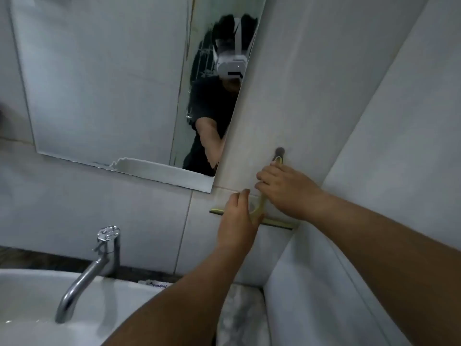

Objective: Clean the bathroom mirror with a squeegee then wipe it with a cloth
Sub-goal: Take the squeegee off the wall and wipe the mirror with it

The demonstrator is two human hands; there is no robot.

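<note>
Right hand: the right hand (284, 188) is curled round the upper handle of the yellow plastic squeegee with a dark rubber blade (258, 216), which hangs by its loop from a small dark wall hook (280, 151) on the pale tiled wall (287, 83).
Left hand: the left hand (237, 218) lies against the squeegee's lower neck just above the blade; its fingers look fairly straight and whether they grip or only steady it I cannot tell.
Squeegee position: on the wall just right of the frameless rectangular bathroom mirror (104, 83), blade level and lowest, still on the hook.
Mirror: streaked near its right side, with a chipped lower edge; it reflects a person in a dark top wearing a white headset.
Surroundings: a chrome curved tap (99, 265) stands over the white ceramic basin (32, 308) at lower left; a marbled counter ledge (239, 310) sits below the hands.
Step in hand: by my judgement, unhooking the squeegee, so the task has barely begun.
Doing it well: lift the handle loop straight up and off the hook before pulling outward, keep the left hand supporting the blade end so it does not swing, then start at the mirror's top edge.
Cloth: none that I can pick out.
</note>
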